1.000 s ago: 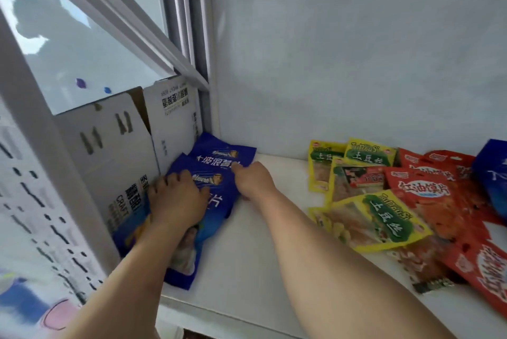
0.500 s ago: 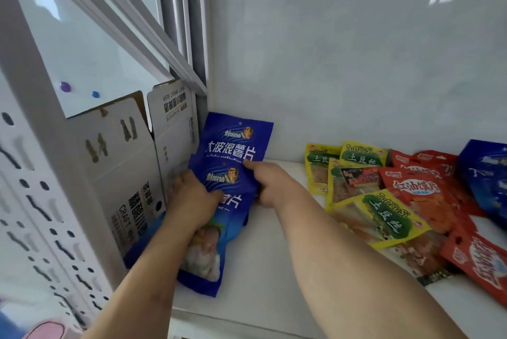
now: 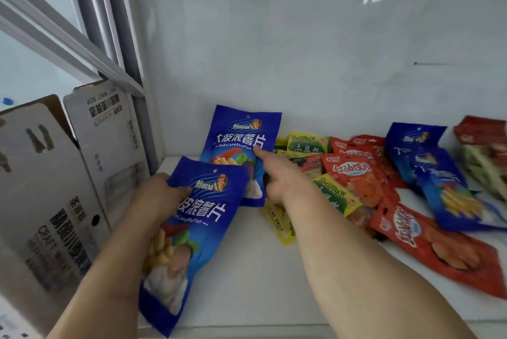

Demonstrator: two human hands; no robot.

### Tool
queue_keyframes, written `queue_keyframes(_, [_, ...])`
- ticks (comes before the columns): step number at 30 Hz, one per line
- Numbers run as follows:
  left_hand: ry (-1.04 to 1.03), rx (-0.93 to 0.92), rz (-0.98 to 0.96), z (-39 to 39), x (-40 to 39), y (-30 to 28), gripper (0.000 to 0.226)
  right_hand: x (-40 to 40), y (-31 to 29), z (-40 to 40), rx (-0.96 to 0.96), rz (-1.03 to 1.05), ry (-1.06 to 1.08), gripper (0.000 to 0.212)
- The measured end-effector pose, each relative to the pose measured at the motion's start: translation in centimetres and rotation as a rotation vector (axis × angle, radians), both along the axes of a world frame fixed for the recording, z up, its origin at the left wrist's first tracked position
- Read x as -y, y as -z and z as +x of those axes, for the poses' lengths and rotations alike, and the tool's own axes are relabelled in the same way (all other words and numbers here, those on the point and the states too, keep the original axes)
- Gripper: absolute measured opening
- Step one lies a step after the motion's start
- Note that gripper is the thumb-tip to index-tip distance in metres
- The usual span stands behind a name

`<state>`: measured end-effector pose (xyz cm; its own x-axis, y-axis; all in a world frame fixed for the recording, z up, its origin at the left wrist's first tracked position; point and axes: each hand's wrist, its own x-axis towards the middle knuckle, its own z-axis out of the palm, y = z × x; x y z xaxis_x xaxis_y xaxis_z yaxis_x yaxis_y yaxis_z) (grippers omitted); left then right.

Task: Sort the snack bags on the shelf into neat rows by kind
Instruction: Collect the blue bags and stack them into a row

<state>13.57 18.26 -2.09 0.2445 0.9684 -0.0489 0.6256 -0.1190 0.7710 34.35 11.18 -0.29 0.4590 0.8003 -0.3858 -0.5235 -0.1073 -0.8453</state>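
Rear glossy blue bag [image 3: 241,146] now propped upright, right hand [image 3: 277,174] forefinger pressing it, left hand [image 3: 159,196] gripping front blue bag [image 3: 189,231]

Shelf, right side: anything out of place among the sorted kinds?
Yes. Two blue chip bags lie in the mixed heap beside red bags and yellow bags, apart from the blue bags at the left hand.

Chip bags [image 3: 192,229] left, mixed pile [image 3: 356,182] right.

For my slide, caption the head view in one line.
Left hand grips one blue chip bag while the right hand props another upright against the shelf's back wall.
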Motion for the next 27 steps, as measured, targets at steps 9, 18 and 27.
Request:
queue_keyframes(9, [0.113,0.312,-0.072,6.4,4.2,-1.2,0.017,6.1,-2.0,6.7,0.098,0.099,0.096,0.021])
queue_keyframes(18, [0.122,0.619,-0.225,13.2,12.7,-3.5,0.008,14.8,-3.1,14.3,0.367,0.068,0.150,0.033])
queue_keyframes(27, [0.265,0.714,-0.404,20.9,23.1,-4.6,0.016,27.7,-4.0,26.7,0.708,-0.048,0.366,0.030])
